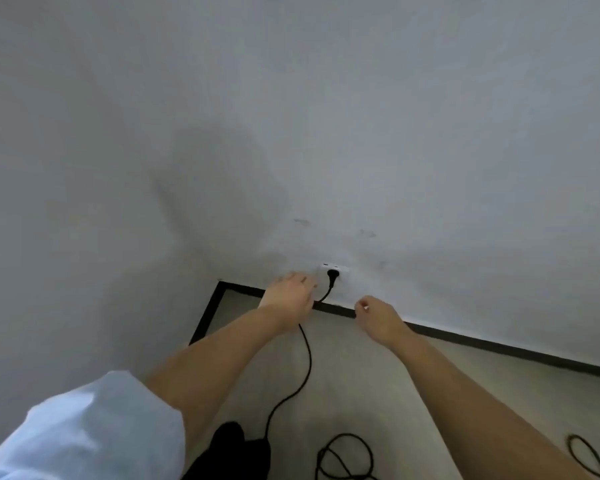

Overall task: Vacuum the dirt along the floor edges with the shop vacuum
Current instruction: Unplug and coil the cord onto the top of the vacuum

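Far left, a pale blue rolled sleeve fills the corner, bare forearm reaching out toward the wall. The left hand hovers low by the black baseboard, fingers relaxed and loosely spread, holding nothing, just beside the cord. The black power cord runs under that hand, its plug seated in the white wall outlet. Below, the cord trails across the light floor into loose loops. The right hand hangs near the baseboard, fingers curled inward, empty. The vacuum itself is out of view.
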`<state>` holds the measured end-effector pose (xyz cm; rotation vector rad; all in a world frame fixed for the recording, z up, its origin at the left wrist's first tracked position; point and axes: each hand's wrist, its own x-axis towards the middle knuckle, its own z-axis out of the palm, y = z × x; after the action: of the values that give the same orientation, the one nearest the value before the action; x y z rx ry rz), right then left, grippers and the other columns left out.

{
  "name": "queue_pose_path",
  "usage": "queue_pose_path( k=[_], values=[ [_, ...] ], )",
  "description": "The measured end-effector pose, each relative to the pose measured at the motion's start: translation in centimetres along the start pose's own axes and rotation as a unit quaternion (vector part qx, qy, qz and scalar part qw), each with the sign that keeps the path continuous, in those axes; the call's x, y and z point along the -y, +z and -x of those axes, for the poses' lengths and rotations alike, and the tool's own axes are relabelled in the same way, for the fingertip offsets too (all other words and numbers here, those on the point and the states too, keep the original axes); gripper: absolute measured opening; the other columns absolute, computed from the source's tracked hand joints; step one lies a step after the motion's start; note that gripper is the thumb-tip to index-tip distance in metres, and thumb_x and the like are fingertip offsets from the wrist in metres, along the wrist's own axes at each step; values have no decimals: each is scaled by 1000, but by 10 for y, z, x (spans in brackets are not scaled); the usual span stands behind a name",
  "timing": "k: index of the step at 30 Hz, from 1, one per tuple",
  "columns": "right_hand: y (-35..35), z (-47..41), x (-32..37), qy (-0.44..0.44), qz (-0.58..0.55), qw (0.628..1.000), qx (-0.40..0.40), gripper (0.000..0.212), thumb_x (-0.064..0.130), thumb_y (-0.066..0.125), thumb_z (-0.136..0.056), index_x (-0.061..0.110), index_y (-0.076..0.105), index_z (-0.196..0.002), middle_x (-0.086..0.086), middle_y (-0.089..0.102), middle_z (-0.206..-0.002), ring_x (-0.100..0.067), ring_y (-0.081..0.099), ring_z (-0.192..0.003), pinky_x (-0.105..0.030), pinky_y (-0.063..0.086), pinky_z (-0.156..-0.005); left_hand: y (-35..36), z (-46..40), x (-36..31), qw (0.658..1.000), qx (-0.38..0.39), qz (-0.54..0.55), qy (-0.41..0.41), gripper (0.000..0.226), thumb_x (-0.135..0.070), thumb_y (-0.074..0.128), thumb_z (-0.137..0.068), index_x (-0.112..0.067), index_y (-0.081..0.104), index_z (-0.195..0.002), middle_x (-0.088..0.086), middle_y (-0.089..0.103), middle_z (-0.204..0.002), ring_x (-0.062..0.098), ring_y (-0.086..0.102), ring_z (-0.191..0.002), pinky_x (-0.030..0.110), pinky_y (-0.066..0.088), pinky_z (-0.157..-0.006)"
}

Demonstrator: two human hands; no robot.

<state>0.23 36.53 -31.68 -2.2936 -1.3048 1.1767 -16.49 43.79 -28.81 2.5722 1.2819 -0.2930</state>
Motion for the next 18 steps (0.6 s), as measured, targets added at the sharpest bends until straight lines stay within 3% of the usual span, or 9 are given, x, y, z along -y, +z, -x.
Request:
queue_pose_path(
  k=[3, 5, 7, 9, 11, 13, 14, 16, 18],
  values=[
    [55, -72, -16, 32, -42, 998, -29, 25, 20, 36, -100, 4, 54, -95, -11, 57, -96, -22, 49, -84, -25, 34, -70, 62, -67, 44, 992, -5, -102, 80, 47, -15, 32, -100, -11, 27, -146, 7, 30, -150, 21, 25, -139, 29, 14, -113],
    [84, -117, -24, 51, -83, 993, -63, 27, 21, 35, -101, 7, 46, -82, -7, 48, -78, -20, 45, -71, -28, 32, -62, 98, -106, 69, 969, -44, -191, 148, 51, -15, 30, -99, -9, 24, -149, 9, 21, -157, 22, 19, -145, 36, 5, -117],
    [107, -155, -26, 74, -141, 981, -110, 36, 27, 33, -102, 17, 31, -68, 0, 31, -66, -12, 32, -57, -28, 26, -55, 130, -148, 93, 917, -182, -264, 237, 52, -17, 31, -90, -8, 46, -140, 10, 41, -149, 24, 39, -138, 44, 13, -115],
    [125, -191, -26, 84, -195, 964, -158, 41, 28, 31, -103, 19, 29, -64, -1, 30, -63, -12, 32, -55, -29, 26, -52, 153, -184, 115, 858, -268, -349, 266, 56, -26, 33, -86, -9, 50, -136, 7, 46, -145, 23, 46, -133, 48, 12, -113],
    [137, -223, -29, 94, -259, 946, -173, 41, 25, 29, -104, 6, 47, -72, -12, 46, -69, -22, 49, -63, -31, 42, -57, 169, -218, 135, 832, -300, -397, 245, 71, -43, 45, -88, -8, 26, -147, 7, 23, -154, 21, 29, -142, 51, 2, -115],
    [147, -246, -33, 105, -369, 909, -166, 32, 25, 31, -103, 3, 51, -91, -14, 51, -76, -26, 56, -71, -36, 53, -65, 177, -239, 143, 828, -323, -392, 236, 112, -60, 61, -77, -5, -3, -151, 4, 8, -155, 19, 14, -146, 52, -8, -115],
    [152, -253, -34, 105, -413, 891, -158, 32, 28, 32, -103, 5, 49, -89, -10, 47, -71, -22, 51, -62, -30, 51, -55, 179, -244, 145, 829, -336, -377, 241, 126, -62, 68, -69, -7, -11, -150, 2, 8, -156, 19, 13, -144, 50, -11, -114],
    [161, -264, -38, 102, -448, 875, -155, 35, 31, 31, -103, 10, 44, -80, -4, 38, -60, -15, 34, -47, -18, 32, -34, 185, -259, 149, 819, -360, -374, 243, 140, -62, 76, -58, -9, -17, -149, 0, 12, -157, 20, 13, -141, 49, -13, -114],
    [168, -271, -41, 91, -450, 872, -172, 35, 33, 30, -103, 13, 42, -77, -1, 32, -56, -11, 28, -40, -14, 21, -29, 187, -268, 151, 809, -374, -396, 223, 143, -66, 73, -57, -6, -21, -147, 4, 7, -155, 25, 0, -144, 52, -16, -113]
  ],
)
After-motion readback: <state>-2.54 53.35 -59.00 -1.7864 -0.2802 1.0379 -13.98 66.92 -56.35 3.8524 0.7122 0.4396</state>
